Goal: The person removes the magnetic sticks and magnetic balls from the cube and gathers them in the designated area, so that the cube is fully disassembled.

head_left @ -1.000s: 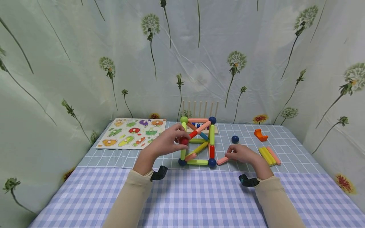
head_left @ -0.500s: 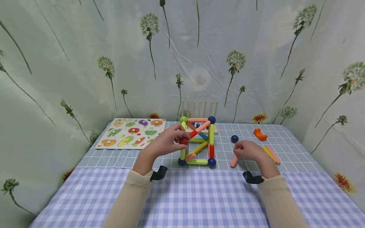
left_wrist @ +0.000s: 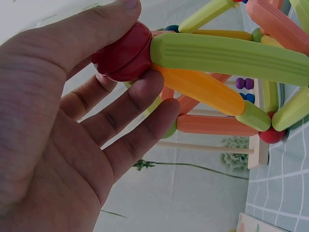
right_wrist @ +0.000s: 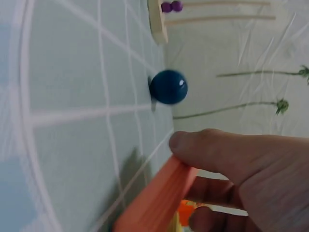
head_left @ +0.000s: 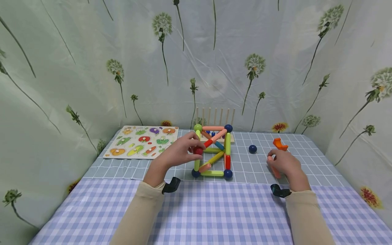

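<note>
My left hand (head_left: 179, 151) pinches a red ball (left_wrist: 123, 55) between thumb and fingers. This ball is the near upper-left corner of a frame of coloured rods and balls. A light green rod (left_wrist: 227, 55) joins it, and a red rod (head_left: 208, 143) runs back from it in the head view. Off to the right, my right hand (head_left: 286, 165) holds a salmon-pink rod (right_wrist: 159, 198) by one end, between thumb and fingers, close over the grey gridded cloth. The rod's other end points down toward the near side. A dark blue ball (head_left: 252, 149) lies left of this hand.
An orange curved block (head_left: 280, 144) lies behind my right hand, which hides the loose rods there. Behind the frame stands a wooden rack with upright pegs (head_left: 227, 117) and beads. A vegetable puzzle board (head_left: 141, 142) lies at left. A checked cloth (head_left: 214, 211) covers the near side.
My right hand has carried the salmon-pink rod rightward, away from the frame's near right corner, toward the loose rods. My left hand stays on the red ball.
</note>
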### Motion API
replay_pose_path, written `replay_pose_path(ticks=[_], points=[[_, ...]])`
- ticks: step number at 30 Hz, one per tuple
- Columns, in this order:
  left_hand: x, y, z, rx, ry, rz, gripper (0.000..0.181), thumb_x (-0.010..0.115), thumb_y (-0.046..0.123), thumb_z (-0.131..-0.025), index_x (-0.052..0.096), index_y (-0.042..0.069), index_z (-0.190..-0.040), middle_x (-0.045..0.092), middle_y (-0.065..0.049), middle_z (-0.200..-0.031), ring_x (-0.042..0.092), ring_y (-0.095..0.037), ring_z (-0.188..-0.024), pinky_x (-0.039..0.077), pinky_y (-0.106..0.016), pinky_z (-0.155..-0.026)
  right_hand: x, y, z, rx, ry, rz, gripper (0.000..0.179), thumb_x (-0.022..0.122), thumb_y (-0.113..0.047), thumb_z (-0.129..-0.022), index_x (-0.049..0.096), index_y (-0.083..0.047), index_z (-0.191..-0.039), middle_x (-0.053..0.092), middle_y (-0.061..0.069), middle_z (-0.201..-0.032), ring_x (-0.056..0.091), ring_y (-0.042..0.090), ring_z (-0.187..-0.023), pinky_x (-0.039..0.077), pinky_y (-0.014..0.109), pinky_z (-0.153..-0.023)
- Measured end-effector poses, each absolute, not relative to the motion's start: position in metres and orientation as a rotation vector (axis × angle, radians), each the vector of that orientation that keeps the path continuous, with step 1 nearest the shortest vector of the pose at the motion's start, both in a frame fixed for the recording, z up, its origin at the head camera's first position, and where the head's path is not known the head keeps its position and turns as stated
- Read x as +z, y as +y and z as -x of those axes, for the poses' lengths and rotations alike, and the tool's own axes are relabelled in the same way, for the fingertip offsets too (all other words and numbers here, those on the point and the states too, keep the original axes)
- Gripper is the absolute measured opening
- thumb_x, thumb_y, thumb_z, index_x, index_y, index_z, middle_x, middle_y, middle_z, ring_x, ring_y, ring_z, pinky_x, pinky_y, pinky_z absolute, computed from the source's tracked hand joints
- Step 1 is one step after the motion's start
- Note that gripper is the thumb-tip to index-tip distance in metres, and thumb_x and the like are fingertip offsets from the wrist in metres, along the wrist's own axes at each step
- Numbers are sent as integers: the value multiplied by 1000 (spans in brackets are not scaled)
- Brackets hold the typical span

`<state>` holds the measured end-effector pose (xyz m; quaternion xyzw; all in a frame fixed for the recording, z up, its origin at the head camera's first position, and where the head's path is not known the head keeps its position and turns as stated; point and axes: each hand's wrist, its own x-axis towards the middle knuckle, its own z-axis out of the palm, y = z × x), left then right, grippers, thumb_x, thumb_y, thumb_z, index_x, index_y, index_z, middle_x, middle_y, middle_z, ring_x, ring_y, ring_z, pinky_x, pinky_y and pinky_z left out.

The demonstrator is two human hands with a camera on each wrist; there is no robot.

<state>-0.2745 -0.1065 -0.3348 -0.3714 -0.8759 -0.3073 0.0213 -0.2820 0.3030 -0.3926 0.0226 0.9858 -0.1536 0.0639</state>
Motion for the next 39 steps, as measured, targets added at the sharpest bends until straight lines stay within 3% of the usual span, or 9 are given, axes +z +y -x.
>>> replay_pose_path(ticks=[13,18,21,24,29,35,39], points=[[-335,-107,276,-965,-2697,1169,22,78,14,-87,73,14,-108,53,0,-106,62,-9,-88,57,-25,-84,-402,323,279,-497,3049,-207,34,62,-28,-95,62,-5,-121,65,19,-104,59,30,-85,45,38,-62],[-335,-107,275,-978,-2704,1161,22,78,14,-87,72,15,-108,53,0,-107,62,-9,-88,57,-26,-85,-409,329,280,-469,3141,-133,36,65,-27,-93,63,-4,-120,63,24,-108,58,38,-91,49,44,-64],[-335,-107,275,-982,-2709,1156,23,78,15,-87,72,15,-109,53,0,-107,62,-9,-89,57,-27,-85,-411,332,280,-433,3209,-128,45,65,-32,-92,61,-3,-126,55,32,-120,52,49,-101,49,56,-74],[-335,-107,276,-983,-2715,1151,23,78,15,-87,72,15,-109,53,0,-107,62,-9,-89,57,-28,-85,-410,335,278,-425,3165,-168,62,64,-40,-91,51,-4,-139,38,39,-137,38,59,-116,42,69,-87],[-335,-106,277,-980,-2723,1148,23,78,15,-87,72,15,-109,53,0,-107,62,-10,-90,57,-28,-85,-410,339,277,-458,2993,-200,80,65,-47,-89,36,-4,-150,19,42,-148,22,67,-127,33,78,-96],[-335,-106,277,-977,-2724,1150,23,78,15,-87,72,15,-109,53,0,-107,62,-10,-89,57,-28,-85,-413,342,278,-457,2980,-114,60,63,-36,-93,50,-3,-141,32,43,-143,33,64,-123,37,75,-96],[-336,-107,277,-986,-2722,1151,23,78,15,-87,72,15,-109,53,0,-107,62,-10,-90,58,-30,-86,-412,348,277,-511,2973,-78,56,62,-31,-94,51,0,-139,42,41,-136,41,57,-116,38,72,-98]])
